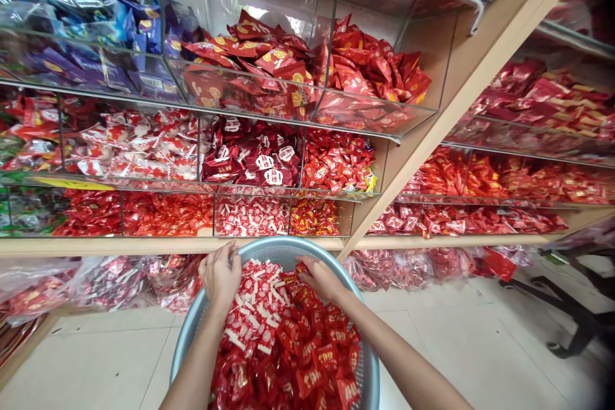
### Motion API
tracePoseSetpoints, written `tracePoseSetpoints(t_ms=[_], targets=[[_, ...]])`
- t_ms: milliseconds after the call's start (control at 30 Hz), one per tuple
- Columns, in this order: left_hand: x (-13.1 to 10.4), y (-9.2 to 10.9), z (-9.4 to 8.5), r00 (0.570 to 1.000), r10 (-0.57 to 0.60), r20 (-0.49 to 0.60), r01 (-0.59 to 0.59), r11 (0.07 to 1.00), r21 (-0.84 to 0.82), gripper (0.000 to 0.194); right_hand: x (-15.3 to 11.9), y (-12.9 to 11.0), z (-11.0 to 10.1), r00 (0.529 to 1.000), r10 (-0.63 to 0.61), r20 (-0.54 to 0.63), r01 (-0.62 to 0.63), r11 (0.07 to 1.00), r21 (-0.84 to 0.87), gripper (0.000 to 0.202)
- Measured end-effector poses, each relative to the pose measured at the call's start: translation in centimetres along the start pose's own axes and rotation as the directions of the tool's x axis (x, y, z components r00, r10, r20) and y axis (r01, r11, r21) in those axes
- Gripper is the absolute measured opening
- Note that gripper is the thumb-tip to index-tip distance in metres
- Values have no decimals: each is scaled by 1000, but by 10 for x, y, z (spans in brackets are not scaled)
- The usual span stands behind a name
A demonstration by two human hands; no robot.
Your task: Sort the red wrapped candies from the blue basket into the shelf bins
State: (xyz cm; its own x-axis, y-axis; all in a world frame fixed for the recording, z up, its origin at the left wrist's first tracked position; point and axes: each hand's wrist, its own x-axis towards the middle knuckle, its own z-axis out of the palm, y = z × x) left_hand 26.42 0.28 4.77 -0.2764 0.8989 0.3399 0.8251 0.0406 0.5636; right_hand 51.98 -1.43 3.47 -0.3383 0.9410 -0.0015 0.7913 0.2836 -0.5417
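A blue-grey perforated basket point(186, 339) holds red-and-white wrapped candies point(259, 301) at the back left and red candies with gold print point(327, 359) at the right and front. My left hand point(221, 274) is at the basket's back left rim, its fingers curled together; whatever they hold, apart from the rim they touch, is hidden. Inside the basket at the back right, my right hand point(321, 277) has its fingers closed around a small dark red candy packet point(302, 268), above the other candies.
Wooden shelves point(461, 102) with clear bins of red, blue and purple packets rise beyond the basket. Filled plastic bags point(115, 282) lie under the bottom shelf. A black wheeled chair base point(567, 317) stands on the tiled floor point(446, 339) at the right.
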Motion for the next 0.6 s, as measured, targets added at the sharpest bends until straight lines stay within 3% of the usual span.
tracePoseSetpoints(t_ms=[200, 367, 500, 600], targets=[[0, 0, -2, 1000, 2, 3, -2, 1000, 15, 33, 17, -25, -6, 999, -7, -38, 2, 990, -140, 43], [0, 0, -4, 1000, -2, 6, 2, 1000, 21, 34, 4, -25, -14, 967, 255, 2, -234, 891, -390, 27], [0, 1, -1, 1000, 3, 6, -3, 1000, 21, 33, -13, -16, -3, 920, 381, 94, -287, 816, -502, 30], [-1, 1, 1, 1000, 23, 6, -23, 999, 29, 33, -18, -13, 7, 907, 411, 90, -316, 807, -499, 30]])
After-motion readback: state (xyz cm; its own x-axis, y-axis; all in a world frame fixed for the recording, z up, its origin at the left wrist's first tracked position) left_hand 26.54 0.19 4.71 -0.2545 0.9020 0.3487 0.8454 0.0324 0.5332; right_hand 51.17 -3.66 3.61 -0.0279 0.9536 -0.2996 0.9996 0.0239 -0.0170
